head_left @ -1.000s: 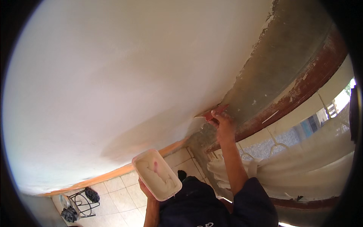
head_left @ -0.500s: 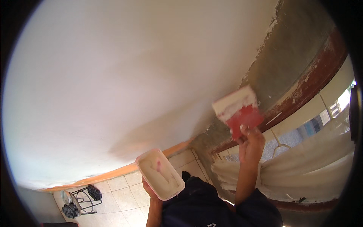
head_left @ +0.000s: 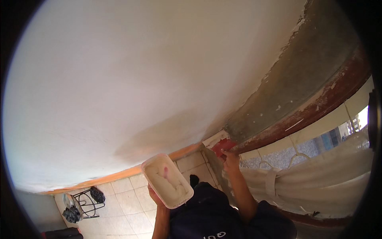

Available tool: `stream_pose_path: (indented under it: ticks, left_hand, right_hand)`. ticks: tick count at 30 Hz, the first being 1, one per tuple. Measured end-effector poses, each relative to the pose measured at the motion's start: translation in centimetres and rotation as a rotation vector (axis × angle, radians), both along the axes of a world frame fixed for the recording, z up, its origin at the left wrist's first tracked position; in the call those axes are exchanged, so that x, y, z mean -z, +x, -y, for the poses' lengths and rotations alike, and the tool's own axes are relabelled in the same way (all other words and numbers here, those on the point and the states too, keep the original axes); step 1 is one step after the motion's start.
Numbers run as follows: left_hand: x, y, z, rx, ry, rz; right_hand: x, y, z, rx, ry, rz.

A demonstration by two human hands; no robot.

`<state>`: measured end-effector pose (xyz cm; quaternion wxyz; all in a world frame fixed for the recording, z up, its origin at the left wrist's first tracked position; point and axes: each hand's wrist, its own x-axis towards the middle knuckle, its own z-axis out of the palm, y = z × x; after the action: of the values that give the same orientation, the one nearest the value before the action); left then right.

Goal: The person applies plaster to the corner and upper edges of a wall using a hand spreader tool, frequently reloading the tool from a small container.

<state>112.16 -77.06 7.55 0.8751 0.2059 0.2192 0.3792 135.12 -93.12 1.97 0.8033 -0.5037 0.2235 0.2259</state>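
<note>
My left hand grips a pale, rounded rectangular tub from its left side and from below. Inside the tub lies off-white putty, with a small pink patch on it. With the fingers of my right hand closed around it, a red putty spreader is held low against the corner where the white wall meets a bare grey strip. White putty coats the spreader's wide end.
A worn red-brown window frame runs along the right, with a pale curtain below it. An orange band edges the wall's foot. On the tiled floor stands a black metal-framed stool with dark plastic bags beside it.
My right hand has brought the spreader down and to the left, from over the grey strip's edge to lower in the corner. The tub in my left hand has barely moved.
</note>
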Motion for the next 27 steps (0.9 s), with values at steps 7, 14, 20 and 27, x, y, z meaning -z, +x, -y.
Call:
stream_pose_path:
  ticks: [7,14,20,27]
  left_hand:
    - [1.3,-1.3,-0.2,0.131,-0.043,0.093]
    - [-2.4,0.2,1.6,-0.041,-0.095,-0.151]
    - [-1.7,-2.1,0.2,0.088,0.221,-0.374]
    - [-2.4,-1.3,0.3,0.085,0.174,-0.376]
  right_hand:
    - [12.7,3.3,-0.7,-0.023,-0.02,-0.257]
    - [26.4,8.1,-1.6,-0.012,-0.191,-0.299]
    - [19.7,7.5,-5.0,0.011,-0.161,-0.407]
    - [19.0,9.2,-5.8,0.029,-0.211,-0.402]
